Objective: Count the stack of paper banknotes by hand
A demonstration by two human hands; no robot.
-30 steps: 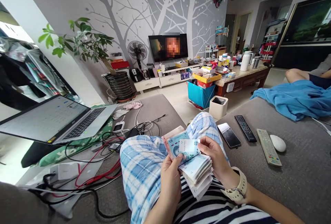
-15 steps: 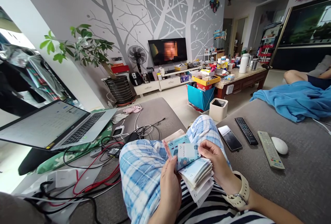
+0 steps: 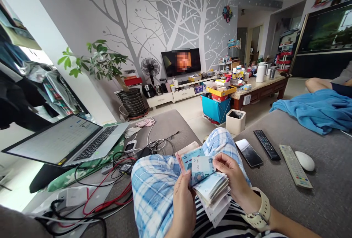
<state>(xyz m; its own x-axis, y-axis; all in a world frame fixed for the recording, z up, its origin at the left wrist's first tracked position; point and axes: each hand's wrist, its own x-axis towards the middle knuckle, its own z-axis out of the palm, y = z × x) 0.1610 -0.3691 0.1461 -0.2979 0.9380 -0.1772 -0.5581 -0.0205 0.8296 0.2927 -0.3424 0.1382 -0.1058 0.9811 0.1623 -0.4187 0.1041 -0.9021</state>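
Observation:
A thick folded stack of banknotes [image 3: 211, 188] sits in my lap above my plaid trousers. My left hand [image 3: 183, 199] grips the stack from the left, its thumb pressed on the top notes. My right hand [image 3: 233, 177], with a pale watch on the wrist, pinches the edge of a blue-green note [image 3: 202, 164] that stands lifted off the stack. Several counted notes fan out behind it toward my knee.
On the grey sofa to my right lie a phone [image 3: 249, 152], a black remote [image 3: 266, 144], a white remote [image 3: 295, 160] and a mouse [image 3: 304, 160]. A blue blanket [image 3: 316, 109] and another person's leg are beyond. An open laptop [image 3: 68, 141] and tangled cables [image 3: 110, 190] are at my left.
The view has tilted down a little, so everything sits lower in the picture. My hands keep hold of the stack, and my right fingers have shifted on the top note.

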